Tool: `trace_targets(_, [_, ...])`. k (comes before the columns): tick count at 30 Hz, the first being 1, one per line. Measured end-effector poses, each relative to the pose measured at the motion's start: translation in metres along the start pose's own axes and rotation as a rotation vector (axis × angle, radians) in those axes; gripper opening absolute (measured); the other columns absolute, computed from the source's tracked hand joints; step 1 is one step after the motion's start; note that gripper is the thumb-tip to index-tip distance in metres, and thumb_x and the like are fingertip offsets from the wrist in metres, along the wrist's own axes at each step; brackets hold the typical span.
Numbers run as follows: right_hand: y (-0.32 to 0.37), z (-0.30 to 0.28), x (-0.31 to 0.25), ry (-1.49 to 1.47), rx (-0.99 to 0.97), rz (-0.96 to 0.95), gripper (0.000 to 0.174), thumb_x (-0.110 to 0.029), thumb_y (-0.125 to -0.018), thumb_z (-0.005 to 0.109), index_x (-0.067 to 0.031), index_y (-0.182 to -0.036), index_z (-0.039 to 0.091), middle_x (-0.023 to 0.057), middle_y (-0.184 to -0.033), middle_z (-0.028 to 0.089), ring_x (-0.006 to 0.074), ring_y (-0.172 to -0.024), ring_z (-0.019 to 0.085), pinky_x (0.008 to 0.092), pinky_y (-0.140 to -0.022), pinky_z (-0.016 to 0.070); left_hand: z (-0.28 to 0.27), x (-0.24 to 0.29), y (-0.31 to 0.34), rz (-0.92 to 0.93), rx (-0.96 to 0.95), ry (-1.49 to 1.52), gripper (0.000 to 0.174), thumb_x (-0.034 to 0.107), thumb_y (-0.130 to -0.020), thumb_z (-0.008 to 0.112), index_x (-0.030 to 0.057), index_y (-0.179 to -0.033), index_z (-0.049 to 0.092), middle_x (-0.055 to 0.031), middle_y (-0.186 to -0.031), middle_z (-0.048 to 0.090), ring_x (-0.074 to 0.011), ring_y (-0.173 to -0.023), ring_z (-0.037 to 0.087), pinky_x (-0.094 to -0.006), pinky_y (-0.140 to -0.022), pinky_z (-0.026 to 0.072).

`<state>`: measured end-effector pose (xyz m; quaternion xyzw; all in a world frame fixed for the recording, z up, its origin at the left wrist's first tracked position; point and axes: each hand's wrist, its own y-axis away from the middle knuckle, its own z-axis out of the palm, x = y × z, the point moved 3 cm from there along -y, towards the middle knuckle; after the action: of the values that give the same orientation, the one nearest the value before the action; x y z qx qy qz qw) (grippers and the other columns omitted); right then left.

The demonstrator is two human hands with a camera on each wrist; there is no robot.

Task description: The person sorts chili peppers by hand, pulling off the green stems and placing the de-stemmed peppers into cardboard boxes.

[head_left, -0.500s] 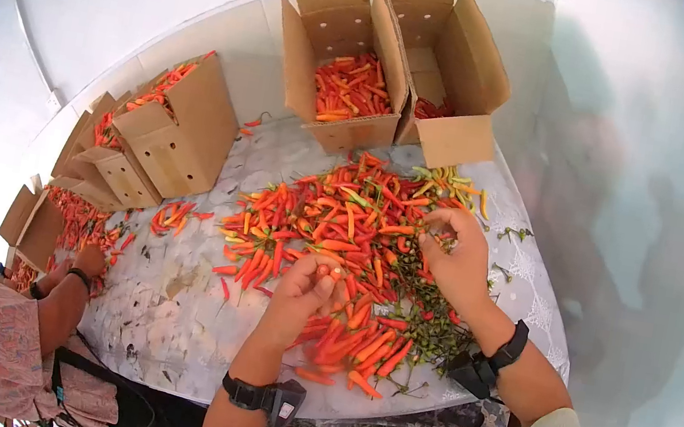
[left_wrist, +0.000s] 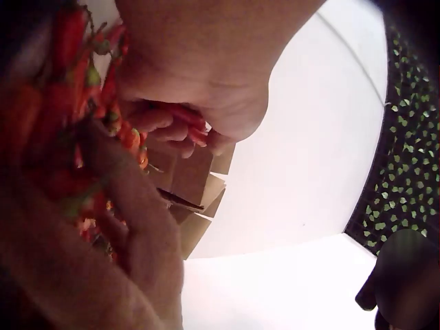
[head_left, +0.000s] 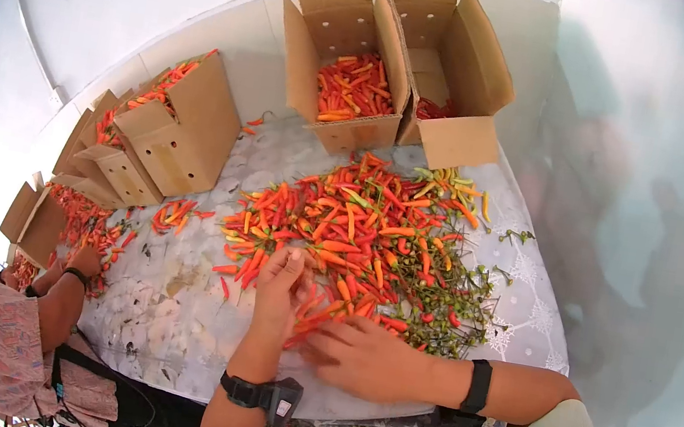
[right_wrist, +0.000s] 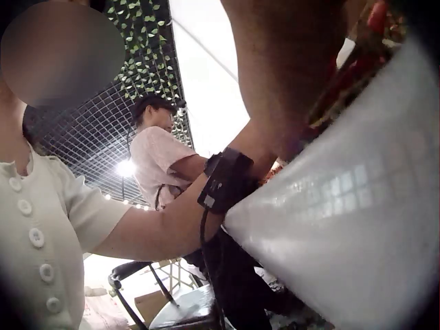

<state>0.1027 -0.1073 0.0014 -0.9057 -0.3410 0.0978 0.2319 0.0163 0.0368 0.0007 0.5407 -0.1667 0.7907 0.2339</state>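
My left hand point(head_left: 280, 289) is raised over the near-left side of a heap of red and orange chili peppers point(head_left: 342, 214). In the left wrist view, its curled fingers hold red chili peppers point(left_wrist: 184, 114) against the palm. My right hand point(head_left: 368, 359) lies low over the heap's near edge, palm down, its fingers stretched left across red chilies just below the left hand. Seen from the left wrist, the right hand point(left_wrist: 148, 220) has its fingers among the peppers, which partly hide the fingertips. The right wrist view shows mostly its forearm.
Green stems point(head_left: 465, 309) lie along the heap's right side on the patterned tablecloth point(head_left: 163, 324). Two cardboard boxes point(head_left: 355, 133) with chilies stand behind, and more filled boxes point(head_left: 182, 152) stand at left. Another person point(head_left: 0, 338) works at the table's left end.
My right hand has moved from the stems at right down and left to the near chilies. The left hand has shifted slightly left and turned.
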Motion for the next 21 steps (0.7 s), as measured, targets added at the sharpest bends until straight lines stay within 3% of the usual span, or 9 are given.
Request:
trace_targets(6, [0.002,-0.01,0.028,0.111,-0.076,0.197,0.026,-0.023,-0.071,0.061,-0.0104,-0.094,0.062,0.0099,-0.114,0.052,0.0277,-0.112,0.048,0.0406,-0.083,0.0452,0.002,0.001,0.002,-0.014,0.062,0.0,0.023,0.026,-0.093,0.054,0.0053,-0.083,0.056,0.0016,-0.059,0.049,-0.0046,-0.045,0.039,-0.0182,-0.038,0.0275])
trace_targets(9, [0.008,-0.019,0.058,0.111,-0.007,0.365,0.025,-0.015,-0.074,0.057,-0.0137,-0.099,0.062,0.0105,-0.115,0.053,0.0275,-0.102,0.055,0.0379,-0.081,0.0467,-0.001,0.002,0.002,-0.013,0.064,-0.004,0.021,0.025,-0.092,0.056,0.0066,-0.084,0.056,0.0024,-0.059,0.047,-0.0045,-0.046,0.039,-0.0177,-0.038,0.0272])
trace_targets(12, [0.017,-0.032,0.072,-0.07,0.124,0.635,0.031,-0.01,-0.074,0.061,-0.0149,-0.105,0.062,0.0121,-0.114,0.053,0.0307,-0.099,0.056,0.0377,-0.079,0.0477,-0.005,-0.003,-0.003,0.025,0.083,-0.054,0.017,0.024,-0.09,0.059,0.0081,-0.085,0.056,0.0029,-0.06,0.047,-0.0042,-0.046,0.039,-0.0175,-0.038,0.0268])
trace_targets(13, [0.022,-0.028,0.08,0.038,0.241,0.624,0.037,-0.006,-0.076,0.062,-0.0158,-0.112,0.06,0.0131,-0.109,0.055,0.0317,-0.095,0.057,0.0392,-0.078,0.0487,-0.004,-0.003,-0.003,0.038,0.089,-0.061,0.015,0.023,-0.089,0.061,0.0089,-0.085,0.056,0.0034,-0.059,0.048,-0.0033,-0.044,0.038,-0.0176,-0.037,0.0251])
trace_targets(16, [0.029,-0.038,0.094,-0.062,0.372,0.792,0.039,-0.006,-0.081,0.061,-0.0134,-0.119,0.055,0.014,-0.106,0.058,0.0315,-0.093,0.058,0.0404,-0.077,0.0491,-0.006,-0.003,-0.004,0.06,0.078,-0.09,0.013,0.02,-0.088,0.063,0.0098,-0.086,0.056,0.0037,-0.057,0.049,-0.0023,-0.041,0.037,-0.018,-0.036,0.0231])
trace_targets(17, [0.031,-0.042,0.097,-0.073,0.381,0.772,0.04,-0.009,-0.082,0.06,-0.0107,-0.121,0.053,0.0173,-0.101,0.061,0.0352,-0.092,0.06,0.0419,-0.075,0.0493,-0.006,-0.004,-0.004,0.064,0.069,-0.099,0.012,0.019,-0.088,0.063,0.0099,-0.086,0.055,0.0037,-0.057,0.049,-0.0022,-0.041,0.036,-0.0182,-0.036,0.023])
trace_targets(21, [0.039,-0.039,0.107,-0.331,0.553,0.84,0.041,-0.006,-0.08,0.061,-0.0085,-0.12,0.051,0.0147,-0.096,0.062,0.0343,-0.089,0.059,0.041,-0.075,0.0481,-0.002,-0.002,-0.003,0.066,0.065,-0.083,0.014,0.019,-0.088,0.064,0.0086,-0.086,0.055,0.0028,-0.057,0.049,-0.0029,-0.041,0.036,-0.0185,-0.036,0.023])
